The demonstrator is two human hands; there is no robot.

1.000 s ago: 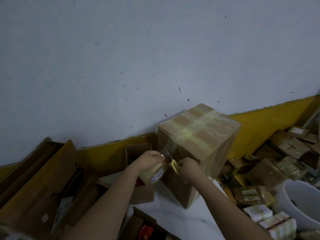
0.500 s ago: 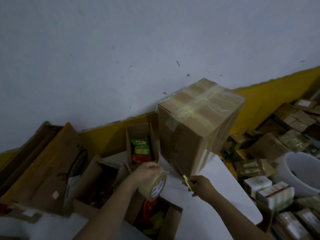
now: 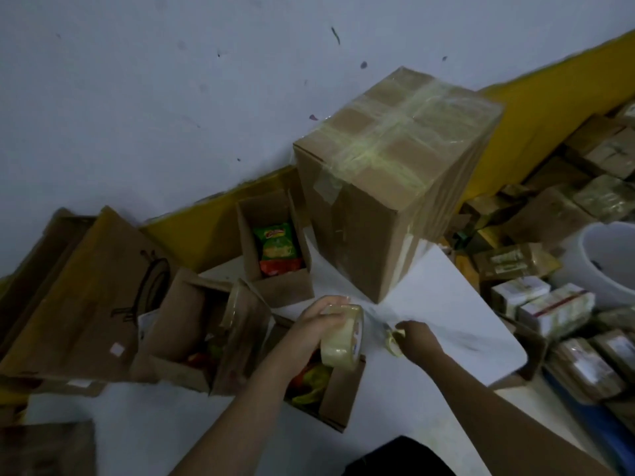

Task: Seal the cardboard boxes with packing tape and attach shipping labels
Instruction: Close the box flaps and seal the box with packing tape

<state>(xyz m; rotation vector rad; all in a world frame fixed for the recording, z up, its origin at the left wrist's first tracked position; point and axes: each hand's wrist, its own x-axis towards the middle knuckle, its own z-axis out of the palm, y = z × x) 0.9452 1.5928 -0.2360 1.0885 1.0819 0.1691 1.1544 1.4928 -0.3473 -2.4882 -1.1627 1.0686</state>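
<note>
A tall cardboard box [image 3: 385,201] stands on the white table [image 3: 457,324] against the wall, its top crossed with clear packing tape. In front of its lower corner my left hand [image 3: 318,322] grips a roll of clear tape [image 3: 342,336]. A thin stretch of tape runs from the roll toward the box corner. My right hand [image 3: 417,340] is just right of the roll and pinches a small yellow cutter [image 3: 393,341] at the tape.
Three open boxes with snack packets lie to the left: one [image 3: 275,249] beside the tall box, one [image 3: 192,324] further left, one [image 3: 330,396] under my left hand. Flattened cardboard [image 3: 86,293] leans at far left. Small parcels [image 3: 549,304] and a white bucket [image 3: 608,259] crowd the right.
Both hands came down from the box's upper front edge to its base, drawing tape down the side. The view tilted down, showing the open boxes.
</note>
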